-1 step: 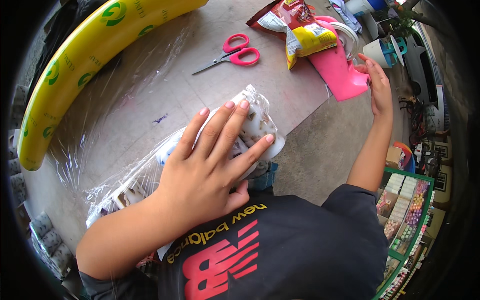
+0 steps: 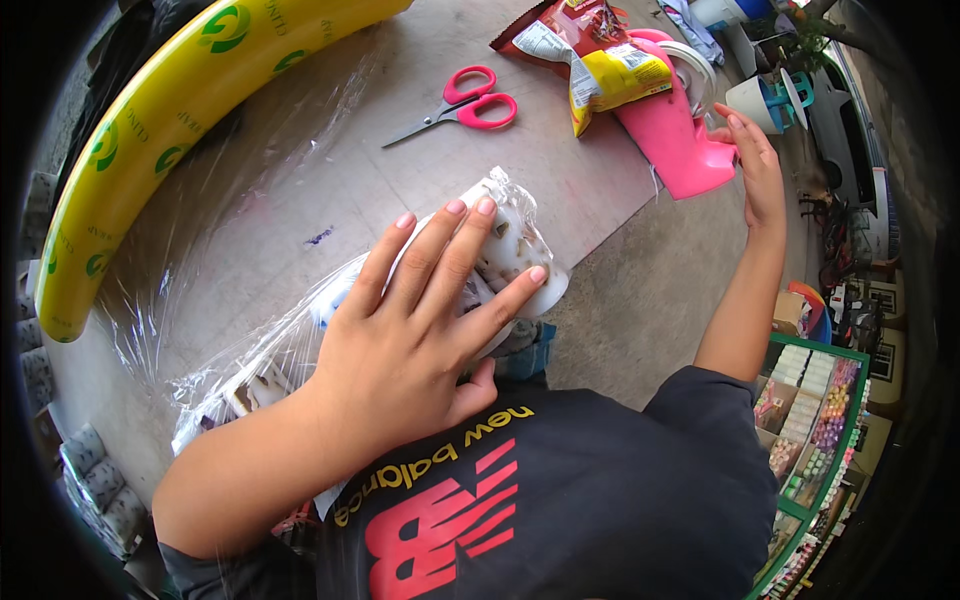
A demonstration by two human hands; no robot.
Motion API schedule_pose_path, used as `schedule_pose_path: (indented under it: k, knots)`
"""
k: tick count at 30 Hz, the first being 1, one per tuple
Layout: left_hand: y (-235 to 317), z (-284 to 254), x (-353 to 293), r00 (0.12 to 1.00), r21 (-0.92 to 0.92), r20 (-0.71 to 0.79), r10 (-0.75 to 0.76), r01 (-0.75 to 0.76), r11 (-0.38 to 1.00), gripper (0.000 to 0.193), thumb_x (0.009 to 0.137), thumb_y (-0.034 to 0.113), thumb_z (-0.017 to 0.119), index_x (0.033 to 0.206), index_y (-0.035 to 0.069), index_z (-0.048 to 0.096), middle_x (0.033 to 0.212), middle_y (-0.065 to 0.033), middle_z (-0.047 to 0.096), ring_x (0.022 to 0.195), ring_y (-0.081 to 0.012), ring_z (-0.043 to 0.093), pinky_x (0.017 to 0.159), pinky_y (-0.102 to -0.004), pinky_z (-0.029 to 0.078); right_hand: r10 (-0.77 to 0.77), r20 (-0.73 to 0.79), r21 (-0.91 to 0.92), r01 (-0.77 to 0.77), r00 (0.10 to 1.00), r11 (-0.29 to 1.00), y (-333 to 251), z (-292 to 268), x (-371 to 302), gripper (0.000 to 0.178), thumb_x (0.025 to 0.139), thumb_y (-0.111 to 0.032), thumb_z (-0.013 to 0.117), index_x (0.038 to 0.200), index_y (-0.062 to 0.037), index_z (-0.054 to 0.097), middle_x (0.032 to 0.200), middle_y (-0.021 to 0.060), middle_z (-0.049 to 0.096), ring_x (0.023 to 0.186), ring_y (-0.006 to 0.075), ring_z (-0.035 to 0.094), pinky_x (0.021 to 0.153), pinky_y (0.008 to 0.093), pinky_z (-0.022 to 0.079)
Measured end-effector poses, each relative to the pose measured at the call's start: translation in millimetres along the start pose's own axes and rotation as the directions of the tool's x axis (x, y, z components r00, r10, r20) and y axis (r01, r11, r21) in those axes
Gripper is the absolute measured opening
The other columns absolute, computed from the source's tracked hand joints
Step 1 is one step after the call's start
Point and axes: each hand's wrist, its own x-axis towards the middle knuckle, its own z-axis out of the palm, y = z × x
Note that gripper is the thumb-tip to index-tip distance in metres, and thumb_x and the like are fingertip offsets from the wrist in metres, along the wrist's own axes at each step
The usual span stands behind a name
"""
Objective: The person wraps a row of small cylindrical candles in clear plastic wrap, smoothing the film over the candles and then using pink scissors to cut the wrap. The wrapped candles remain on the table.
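My left hand (image 2: 415, 290) lies flat with its fingers spread over a bundle of white cylinders with brown flecks (image 2: 515, 245), covered in crinkled clear film. What the cylinders are, I cannot tell. Clear film (image 2: 160, 310) stretches from the bundle toward a long yellow cling-film pack (image 2: 110, 150) at the far left. My right hand (image 2: 757, 172) is raised at the table's right edge, fingers stretched out and apart. Beside it, at its fingers, is a pink plastic object (image 2: 680, 150) with a white ring, perhaps a tape dispenser; contact is unclear.
Pink-handled scissors (image 2: 465, 105) lie on the grey table (image 2: 400, 185) beyond the bundle. A red and yellow snack bag (image 2: 600, 65) rests against the pink object. Wrapped cylinder packs (image 2: 100, 485) stand at the left. At the lower right is a green-framed display case (image 2: 815, 430) with rows of small goods.
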Motion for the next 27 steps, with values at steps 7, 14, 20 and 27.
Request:
schedule_pose_path:
  k: [7, 14, 20, 27]
  knots:
    - [-4, -1, 3, 1.0, 0.026, 0.002, -0.001, 0.001, 1.0, 0.083, 0.06, 0.034, 0.073, 0.141, 0.035, 0.054, 0.155, -0.0163, 0.035, 0.139, -0.0305, 0.039, 0.118, -0.0474, 0.019, -0.135, -0.059, 0.336, 0.147, 0.989, 0.93, 0, -11, 3, 0.046, 0.093, -0.023, 0.071, 0.131, -0.0019, 0.057, 0.09, -0.0037, 0.061, 0.085, 0.0054, 0.055, 0.085, 0.0226, 0.04]
    - [-6, 0, 2, 1.0, 0.017, -0.011, 0.006, -0.006, 1.0, 0.082, 0.06, 0.035, 0.072, 0.14, 0.035, 0.054, 0.155, -0.0163, 0.035, 0.138, -0.0302, 0.04, 0.118, -0.0469, 0.019, 0.035, -0.092, 0.352, 0.0, 0.995, 0.936, 29, -28, -39, 0.047, 0.092, -0.017, 0.072, 0.131, 0.0029, 0.058, 0.095, -0.0023, 0.063, 0.088, 0.0075, 0.057, 0.092, 0.025, 0.042]
    - [-5, 3, 3, 1.0, -0.004, -0.026, 0.006, -0.006, 1.0, 0.079, 0.061, 0.034, 0.072, 0.139, 0.034, 0.056, 0.153, -0.0165, 0.036, 0.137, -0.0307, 0.042, 0.117, -0.0468, 0.02, 0.029, -0.221, 0.145, 0.004, 0.975, 0.989, 49, -15, -32, 0.032, 0.092, -0.016, 0.071, 0.116, 0.0043, 0.069, 0.104, 0.0079, 0.073, 0.091, 0.0123, 0.064, 0.091, 0.0271, 0.047]
    - [-8, 7, 2, 0.996, -0.06, -0.084, 0.022, -0.027, 0.998, 0.076, 0.063, 0.031, 0.071, 0.137, 0.033, 0.058, 0.148, -0.0157, 0.04, 0.134, -0.0313, 0.045, 0.116, -0.0475, 0.025, -0.232, -0.54, -0.216, 0.133, 0.809, 0.967, -18, 13, -69, 0.023, 0.096, -0.015, 0.065, 0.111, 0.0016, 0.071, 0.098, 0.0103, 0.073, 0.089, 0.0131, 0.067, 0.084, 0.0254, 0.048]
